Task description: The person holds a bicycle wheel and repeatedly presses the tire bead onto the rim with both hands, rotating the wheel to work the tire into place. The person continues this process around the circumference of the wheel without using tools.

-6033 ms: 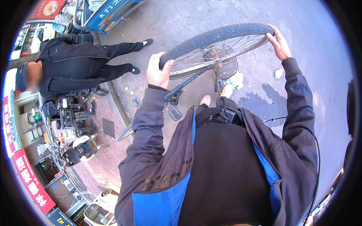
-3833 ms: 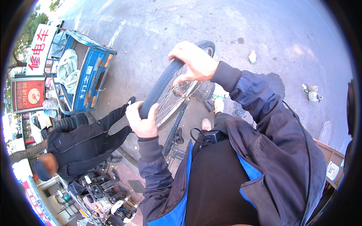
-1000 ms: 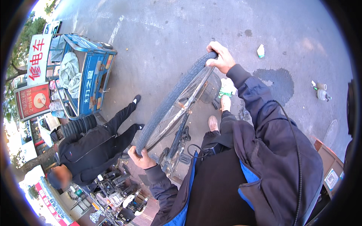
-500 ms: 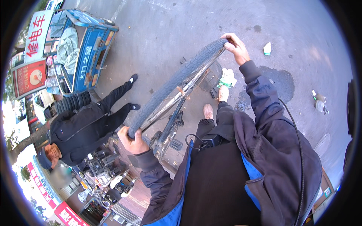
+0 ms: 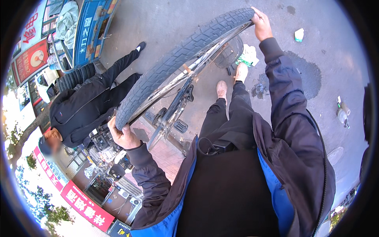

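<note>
A bicycle wheel with a dark knobbly tyre slants across the view, lifted close to me. My left hand grips its lower left end, thumb on one side and fingers curled around the tyre. At the upper right end, my right hand is closed over the tyre. Below the wheel shows part of a bicycle frame, with a black pedal beside its crank. Whether the wheel is joined to that frame I cannot tell.
A person in black is at the left, near stacked tyres and a blue cargo cart. Assorted parts clutter the ground below. White-and-green packaging lies by my feet; a plastic bottle is right, past a wet patch.
The wheel looks larger and closer. My right hand has moved up and right, my left hand down and left, both still on the tyre.
</note>
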The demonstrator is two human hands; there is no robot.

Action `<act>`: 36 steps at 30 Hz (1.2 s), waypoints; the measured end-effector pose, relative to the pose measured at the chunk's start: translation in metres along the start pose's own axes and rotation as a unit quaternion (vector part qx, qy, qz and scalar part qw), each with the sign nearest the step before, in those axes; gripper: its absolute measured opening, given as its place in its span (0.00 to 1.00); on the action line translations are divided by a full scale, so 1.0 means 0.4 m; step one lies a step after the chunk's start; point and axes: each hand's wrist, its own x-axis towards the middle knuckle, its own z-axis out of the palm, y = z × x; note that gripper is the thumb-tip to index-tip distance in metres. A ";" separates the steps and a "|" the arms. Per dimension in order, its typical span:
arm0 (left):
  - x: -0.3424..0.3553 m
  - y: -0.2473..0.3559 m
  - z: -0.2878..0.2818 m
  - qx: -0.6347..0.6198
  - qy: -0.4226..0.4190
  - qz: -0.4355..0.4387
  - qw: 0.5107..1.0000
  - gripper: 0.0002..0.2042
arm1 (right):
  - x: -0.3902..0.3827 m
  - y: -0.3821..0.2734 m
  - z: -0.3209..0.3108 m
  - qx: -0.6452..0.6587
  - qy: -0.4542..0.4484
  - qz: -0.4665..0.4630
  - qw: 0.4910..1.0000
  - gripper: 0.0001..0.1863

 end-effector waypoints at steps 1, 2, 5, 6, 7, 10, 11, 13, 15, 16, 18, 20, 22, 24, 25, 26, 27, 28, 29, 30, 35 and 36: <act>0.000 0.002 -0.001 -0.011 0.003 0.004 1.000 0.31 | 0.005 0.012 0.004 0.001 0.010 -0.012 1.000 0.26; -0.001 0.002 0.000 -0.025 -0.005 0.006 1.000 0.31 | 0.006 0.026 0.006 0.013 -0.006 -0.016 1.000 0.26; -0.012 0.007 0.003 -0.049 0.014 -0.007 0.999 0.31 | 0.006 0.082 -0.013 0.031 -0.008 -0.004 0.999 0.25; -0.019 0.008 0.003 -0.036 0.013 -0.004 0.999 0.32 | 0.005 0.102 -0.029 -0.002 -0.006 0.004 1.000 0.26; -0.027 0.004 0.013 -0.040 0.021 -0.001 0.999 0.31 | -0.004 0.125 -0.036 0.028 0.006 0.062 0.998 0.26; -0.027 -0.008 0.038 0.020 0.036 0.019 0.999 0.26 | -0.025 0.178 -0.044 0.124 0.040 0.167 0.977 0.27; -0.025 -0.009 0.047 0.023 0.042 0.016 0.999 0.26 | -0.036 0.185 -0.049 0.138 0.054 0.214 0.966 0.27; -0.016 -0.002 0.061 0.035 0.039 0.089 0.995 0.29 | -0.051 0.186 -0.065 0.166 0.049 0.244 0.954 0.28; -0.008 0.019 0.065 0.052 0.027 0.105 0.993 0.27 | -0.064 0.157 -0.093 0.094 0.040 0.278 0.955 0.29; -0.004 0.032 0.066 0.072 0.021 0.141 0.987 0.25 | -0.074 0.125 -0.113 0.109 0.021 0.289 0.951 0.30; 0.001 0.056 0.081 0.067 0.035 0.157 0.985 0.19 | -0.078 0.028 -0.140 -0.056 0.028 0.272 0.960 0.30; 0.011 0.073 0.100 0.050 0.056 0.160 0.984 0.15 | -0.088 -0.119 -0.115 -0.131 0.085 0.201 0.967 0.29; 0.031 0.088 0.107 0.039 0.050 0.156 0.986 0.20 | -0.101 -0.313 -0.038 -0.115 0.187 0.089 0.971 0.28; 0.054 0.105 0.116 0.042 0.035 0.191 0.980 0.21 | -0.123 -0.521 0.088 -0.009 0.052 -0.081 0.995 0.25; 0.075 0.116 0.125 0.049 0.032 0.226 0.972 0.22 | -0.125 -0.615 0.163 -0.087 0.017 -0.156 0.984 0.26; 0.094 0.130 0.136 0.046 0.036 0.251 0.966 0.23 | -0.132 -0.699 0.235 -0.173 -0.042 -0.242 0.954 0.27; 0.105 0.144 0.141 0.053 0.027 0.254 0.965 0.23 | -0.145 -0.764 0.305 -0.242 -0.079 -0.305 0.918 0.29; 0.114 0.157 0.145 0.042 0.007 0.245 0.969 0.24 | -0.143 -0.810 0.373 -0.281 -0.115 -0.364 0.880 0.29; 0.119 0.165 0.146 0.031 -0.012 0.237 0.971 0.25 | -0.129 -0.838 0.443 -0.269 -0.138 -0.411 0.860 0.29; 0.126 0.169 0.143 0.056 -0.019 0.249 0.967 0.24 | -0.133 -0.858 0.470 -0.318 -0.145 -0.407 0.844 0.29; 0.070 0.104 0.076 -0.078 -0.048 0.136 0.987 0.24 | -0.118 -0.829 0.470 -0.413 -0.137 -0.430 0.791 0.29; 0.054 0.085 0.066 -0.060 -0.032 0.141 0.988 0.25 | -0.109 -0.822 0.460 -0.418 -0.131 -0.432 0.788 0.29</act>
